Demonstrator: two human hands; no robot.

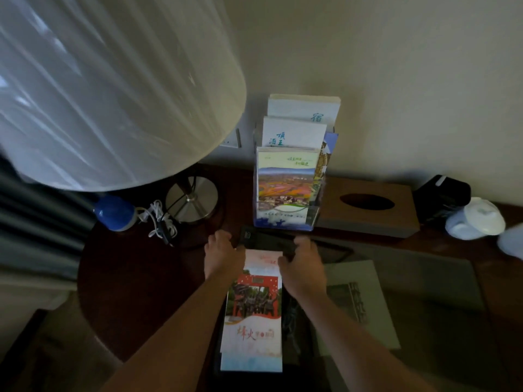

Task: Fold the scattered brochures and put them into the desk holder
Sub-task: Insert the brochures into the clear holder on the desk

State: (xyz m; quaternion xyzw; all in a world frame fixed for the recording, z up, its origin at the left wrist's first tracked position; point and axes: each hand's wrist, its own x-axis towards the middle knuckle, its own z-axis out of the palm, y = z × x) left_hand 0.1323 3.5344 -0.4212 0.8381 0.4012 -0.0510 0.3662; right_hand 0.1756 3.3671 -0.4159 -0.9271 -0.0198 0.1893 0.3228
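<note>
Low in the centre of the frame, my left hand (222,254) and right hand (301,264) each pinch a top corner of the folded brochure (253,315). The desk holder (287,176) stands just above, full of brochures.
</note>
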